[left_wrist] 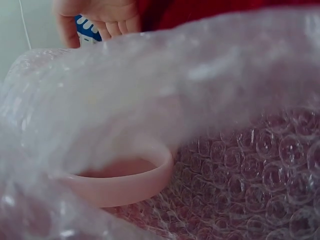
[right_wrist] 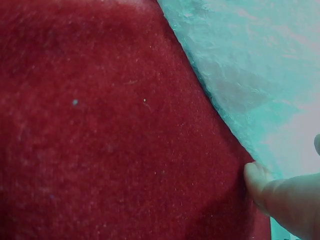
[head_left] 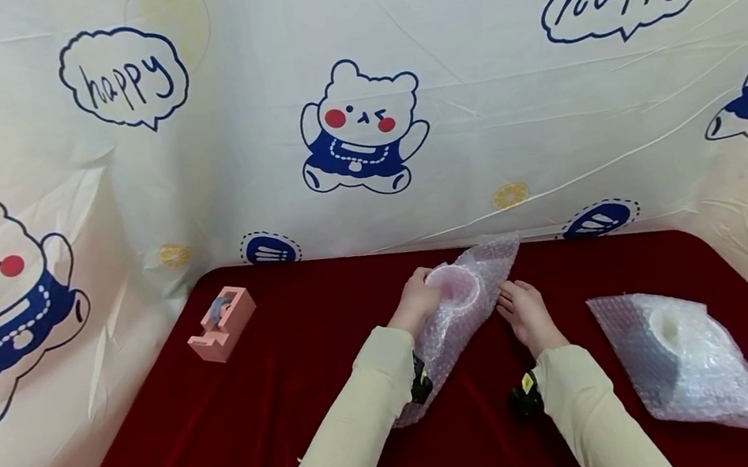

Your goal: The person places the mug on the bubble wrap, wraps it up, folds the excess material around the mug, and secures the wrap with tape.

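Note:
A pink cup (left_wrist: 120,187) with a round rim lies in a sheet of clear bubble wrap (head_left: 443,343) at the table's middle. My left hand (head_left: 417,301) grips the cup's left side together with the wrap. Bubble wrap fills most of the left wrist view, the curved pink edge showing under a fold. To the right of the cup, my right hand (head_left: 527,314) reaches the wrap's edge with its fingers fairly straight. In the right wrist view its thumb (right_wrist: 285,197) touches that edge, and most of the other fingers lie outside the picture.
A second bubble-wrapped package (head_left: 701,367), with a pale round-mouthed object inside, lies at the right. A pink tape dispenser (head_left: 223,324) with a bluish roll stands at the back left. Dark red cloth (head_left: 295,388) covers the table; a printed white curtain (head_left: 490,137) hangs behind.

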{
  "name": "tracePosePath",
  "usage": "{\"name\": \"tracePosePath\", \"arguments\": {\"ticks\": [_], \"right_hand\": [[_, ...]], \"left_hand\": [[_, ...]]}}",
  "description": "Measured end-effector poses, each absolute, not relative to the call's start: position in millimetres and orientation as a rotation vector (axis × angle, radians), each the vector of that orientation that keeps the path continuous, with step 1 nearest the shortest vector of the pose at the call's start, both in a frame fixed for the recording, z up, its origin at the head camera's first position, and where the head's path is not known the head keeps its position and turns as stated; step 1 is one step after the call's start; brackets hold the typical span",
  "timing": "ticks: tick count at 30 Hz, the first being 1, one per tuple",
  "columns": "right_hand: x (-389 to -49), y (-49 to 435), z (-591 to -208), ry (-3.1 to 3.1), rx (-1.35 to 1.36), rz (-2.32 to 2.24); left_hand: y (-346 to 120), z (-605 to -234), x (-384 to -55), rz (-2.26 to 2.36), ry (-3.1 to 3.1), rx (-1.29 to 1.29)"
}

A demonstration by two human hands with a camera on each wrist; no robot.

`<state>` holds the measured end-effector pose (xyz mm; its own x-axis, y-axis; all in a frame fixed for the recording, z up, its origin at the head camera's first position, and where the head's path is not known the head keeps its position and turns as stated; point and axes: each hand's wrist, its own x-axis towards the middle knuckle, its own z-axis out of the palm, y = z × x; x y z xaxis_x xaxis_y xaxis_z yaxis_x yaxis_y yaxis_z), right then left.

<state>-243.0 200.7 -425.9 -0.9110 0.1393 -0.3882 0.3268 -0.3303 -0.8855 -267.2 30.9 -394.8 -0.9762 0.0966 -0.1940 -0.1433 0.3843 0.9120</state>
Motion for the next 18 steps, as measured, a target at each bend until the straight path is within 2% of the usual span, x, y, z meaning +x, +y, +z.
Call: {"name": "tracePosePath", "arguments": {"ticks": [6,18], "right_hand": [[-246.5,198.6,-427.5,1.763,0.602,-2.404],[-254.9,194.4,-425.4,1.938,0.396,-2.300]], "left_hand": [[30.5,-396.2,-266.7,1.629,2.449,-0.030],[32.1,-395.1,-267.2,1.565,2.496,-0.066]]}}
